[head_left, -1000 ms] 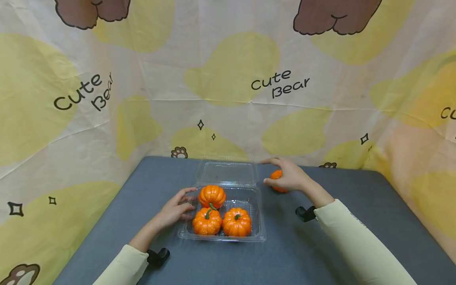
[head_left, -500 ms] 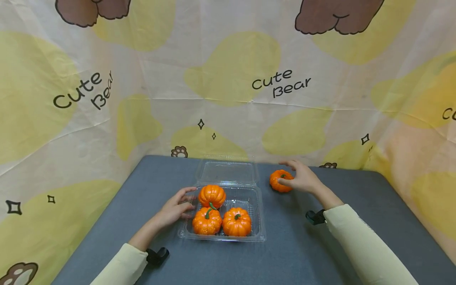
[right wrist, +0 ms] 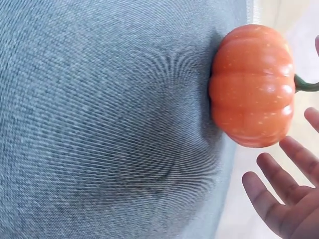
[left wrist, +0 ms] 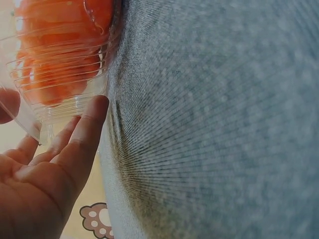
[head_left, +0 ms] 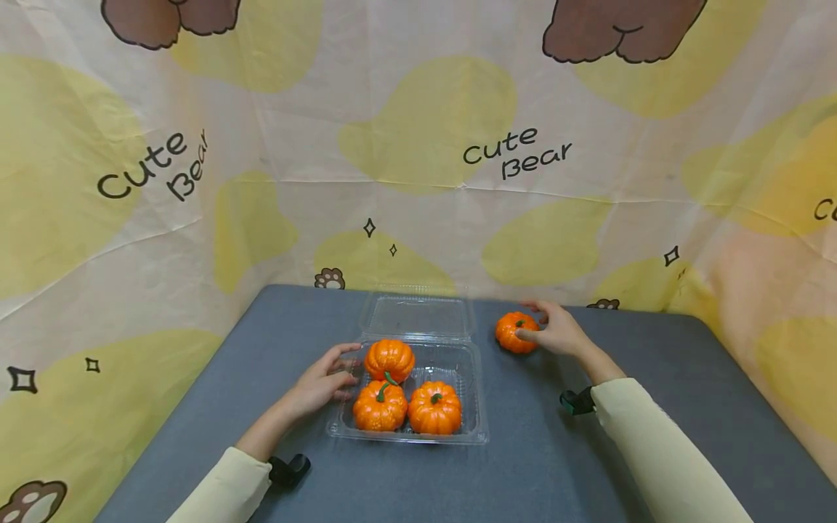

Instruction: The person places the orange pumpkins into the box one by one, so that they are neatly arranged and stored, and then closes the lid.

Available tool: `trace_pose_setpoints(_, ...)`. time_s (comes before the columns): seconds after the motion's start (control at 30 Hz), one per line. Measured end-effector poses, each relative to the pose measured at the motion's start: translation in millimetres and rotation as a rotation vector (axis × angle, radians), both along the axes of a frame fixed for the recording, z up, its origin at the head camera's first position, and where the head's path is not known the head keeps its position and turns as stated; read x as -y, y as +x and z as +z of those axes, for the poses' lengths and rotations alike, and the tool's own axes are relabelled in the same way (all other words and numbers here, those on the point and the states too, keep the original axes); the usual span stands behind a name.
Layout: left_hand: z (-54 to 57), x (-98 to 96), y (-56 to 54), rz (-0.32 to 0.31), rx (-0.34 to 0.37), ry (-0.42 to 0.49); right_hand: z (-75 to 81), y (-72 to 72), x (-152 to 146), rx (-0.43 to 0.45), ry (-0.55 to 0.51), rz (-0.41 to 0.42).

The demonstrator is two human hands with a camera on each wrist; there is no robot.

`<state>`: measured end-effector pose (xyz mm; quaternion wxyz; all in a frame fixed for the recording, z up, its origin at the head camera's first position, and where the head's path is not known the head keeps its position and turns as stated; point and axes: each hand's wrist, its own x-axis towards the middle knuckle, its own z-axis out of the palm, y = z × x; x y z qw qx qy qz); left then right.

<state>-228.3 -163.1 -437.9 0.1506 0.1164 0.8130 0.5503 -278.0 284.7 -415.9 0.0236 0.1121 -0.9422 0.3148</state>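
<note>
Right wrist view — pumpkin (right wrist: 253, 87) stands upright, stem (right wrist: 305, 86) up.

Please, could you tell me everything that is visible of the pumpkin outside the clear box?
The pumpkin is orange, glossy, ribbed and pale-speckled, perhaps plastic, with a green stem. It sits upright on the gray table, right of the open clear box. The right hand is beside it; finger contact is unclear.

staged tabletop filming spot, kind of room unclear: blue-grey table (head_left: 405, 483) closed in far, left and right by creased hanging cloth (head_left: 418, 156) printed with paw marks and "cute bear" lettering; black device (head_left: 290, 472) at each wrist.
</note>
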Motion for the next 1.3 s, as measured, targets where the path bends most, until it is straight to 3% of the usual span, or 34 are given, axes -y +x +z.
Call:
trace_pose_setpoints(0.77,-0.3,0.2,0.9,0.0,0.005,0.002,-15.3,-2.8,-2,0.089,-0.034,-0.03)
trace_pose_setpoints(0.9,-1.9,-0.4,0.3,0.025,0.013,-0.001,-15.5,-2.3,-3,0.107,-0.026,-0.035)
trace_pose_setpoints(1.3,-0.1,-0.1,2.3,0.002,0.006,0.014,-20.4,0.4,-3,0.069,-0.079,-0.045)
